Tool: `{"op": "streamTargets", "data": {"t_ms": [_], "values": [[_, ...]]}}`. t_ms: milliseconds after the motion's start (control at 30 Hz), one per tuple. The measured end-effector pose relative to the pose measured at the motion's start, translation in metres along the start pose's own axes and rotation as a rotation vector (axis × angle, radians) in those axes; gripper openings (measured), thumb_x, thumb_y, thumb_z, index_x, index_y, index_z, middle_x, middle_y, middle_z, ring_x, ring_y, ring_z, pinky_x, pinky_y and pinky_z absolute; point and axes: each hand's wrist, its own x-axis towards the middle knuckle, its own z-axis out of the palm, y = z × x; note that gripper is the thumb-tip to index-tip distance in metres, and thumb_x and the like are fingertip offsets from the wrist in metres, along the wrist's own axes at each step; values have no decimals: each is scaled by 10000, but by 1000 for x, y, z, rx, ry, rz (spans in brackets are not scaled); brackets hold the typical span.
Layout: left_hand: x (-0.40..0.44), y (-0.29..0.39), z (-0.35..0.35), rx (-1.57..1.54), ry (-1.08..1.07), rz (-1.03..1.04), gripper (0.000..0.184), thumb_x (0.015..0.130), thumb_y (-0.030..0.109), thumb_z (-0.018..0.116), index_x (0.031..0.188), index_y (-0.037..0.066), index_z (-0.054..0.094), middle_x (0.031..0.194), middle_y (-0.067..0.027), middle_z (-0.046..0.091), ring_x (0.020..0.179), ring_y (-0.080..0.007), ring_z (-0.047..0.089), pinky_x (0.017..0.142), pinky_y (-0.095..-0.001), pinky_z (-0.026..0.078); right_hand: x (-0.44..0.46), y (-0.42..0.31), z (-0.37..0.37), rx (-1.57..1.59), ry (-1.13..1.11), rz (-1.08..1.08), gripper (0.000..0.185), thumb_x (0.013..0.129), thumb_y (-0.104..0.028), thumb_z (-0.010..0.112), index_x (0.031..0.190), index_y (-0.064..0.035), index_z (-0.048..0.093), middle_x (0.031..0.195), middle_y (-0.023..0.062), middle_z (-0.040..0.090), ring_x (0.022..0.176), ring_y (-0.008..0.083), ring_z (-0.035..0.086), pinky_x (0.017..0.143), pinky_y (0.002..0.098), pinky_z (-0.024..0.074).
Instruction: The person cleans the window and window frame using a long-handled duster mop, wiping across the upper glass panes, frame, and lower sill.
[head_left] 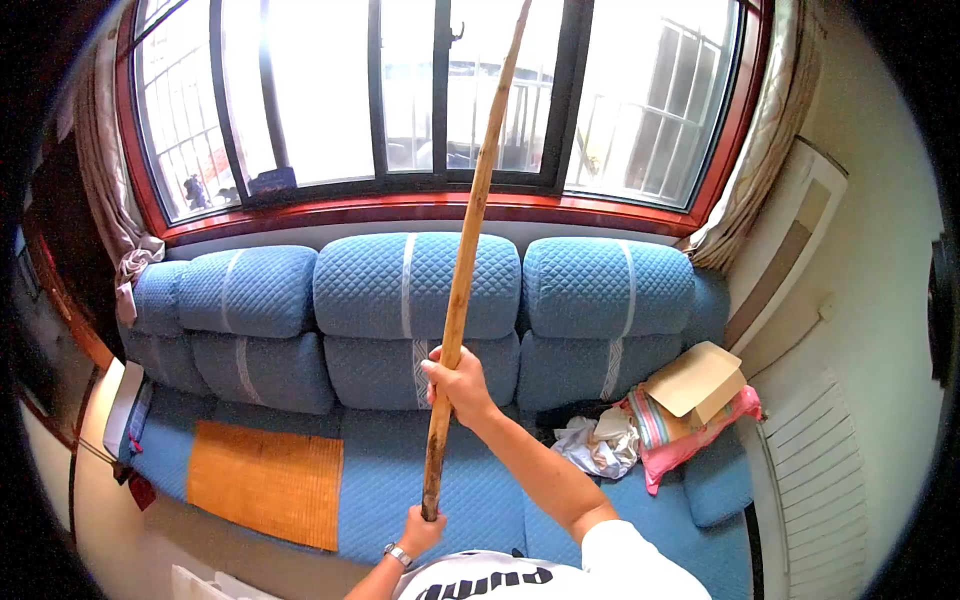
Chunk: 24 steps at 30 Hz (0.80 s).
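A long wooden pole (468, 240) stands tilted in front of me, its upper end leaning right and reaching the top of the view across the window. Its lower part is darkened and stained. My right hand (458, 383) is wrapped round the pole at about the height of the sofa's backrest. Lower down, my left hand (421, 531), with a watch (397, 554) on the wrist, is closed round the pole's bottom end. Behind the pole is a blue quilted sofa (420, 290); I cannot tell whether the pole touches anything beyond my hands.
An orange-brown mat (265, 482) lies on the sofa seat at left. At right sit an open cardboard box (697, 382), a pink striped cushion (668, 462) and crumpled silvery cloth (597, 446). A red-framed window (420, 208) with curtains (752, 200) spans the back. A radiator (815, 480) is at right.
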Motion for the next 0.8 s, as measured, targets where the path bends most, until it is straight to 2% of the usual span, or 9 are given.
{"op": "streamTargets", "data": {"t_ms": [100, 367, 400, 433, 533, 567, 700, 767, 800], "values": [[-22, 13, 2, 7, 13, -92, 152, 738, 90, 629, 634, 45, 528, 542, 26, 496, 465, -75, 459, 419, -278, 366, -15, 13, -11, 22, -44, 91, 220, 812, -66, 626, 950, -20, 461, 660, 43, 519, 490, 146, 561, 446, 278, 460], [-74, -70, 13, 96, 95, -207, 174, 755, 96, 642, 638, 44, 526, 532, 16, 496, 458, -75, 462, 408, -279, 373, -43, 34, -35, 67, -146, 259, 301, 789, -75, 652, 1012, -7, 461, 700, 55, 536, 546, 159, 585, 502, 287, 472], [-79, -71, 16, 145, 113, -242, 186, 753, 98, 646, 625, 40, 524, 525, 14, 499, 460, -75, 467, 409, -278, 375, -43, 34, -39, 40, -172, 258, 306, 791, -82, 656, 1017, -5, 464, 717, 57, 542, 554, 159, 588, 511, 288, 480], [-93, -25, 25, -7, 133, -351, 241, 746, 111, 659, 569, 34, 514, 509, 16, 503, 465, -77, 478, 413, -276, 379, -43, 38, -42, 46, -188, 261, 306, 791, -82, 656, 1017, -5, 464, 717, 57, 542, 554, 159, 588, 511, 288, 480], [-119, -40, 30, 35, 165, -367, 270, 739, 112, 674, 537, 31, 515, 491, 14, 501, 462, -82, 487, 418, -271, 385, -53, 53, -49, 31, -254, 222, 317, 794, -110, 669, 1019, -5, 472, 746, 55, 552, 577, 154, 594, 540, 290, 498], [-127, -60, 29, 44, 175, -361, 159, 753, 114, 649, 676, 74, 516, 552, 8, 494, 463, -84, 453, 418, -288, 368, -58, 56, -49, 34, -274, 234, 319, 796, -121, 673, 1017, -5, 474, 754, 52, 551, 587, 150, 594, 549, 291, 504], [-150, -105, 26, 100, 163, -409, 173, 738, 128, 674, 683, 77, 518, 557, 6, 500, 472, -95, 462, 435, -292, 380, -79, 61, -53, 38, -312, 274, 322, 802, -137, 674, 1021, -5, 477, 767, 45, 545, 617, 140, 589, 563, 290, 512], [-161, -124, 24, 266, 205, -370, 313, 726, 213, 707, 546, 12, 549, 452, -22, 483, 442, -96, 478, 435, -326, 387, -89, 59, -53, 48, -315, 303, 302, 806, -143, 671, 1004, -8, 487, 756, 40, 546, 638, 136, 586, 570, 290, 515], [-163, -124, 23, 271, 196, -372, 313, 726, 213, 707, 546, 12, 549, 452, -22, 483, 442, -96, 478, 435, -326, 387, -91, 61, -53, 51, -305, 304, 302, 806, -143, 671, 1004, -8, 487, 756, 40, 546, 638, 136, 586, 570, 290, 515]]}}
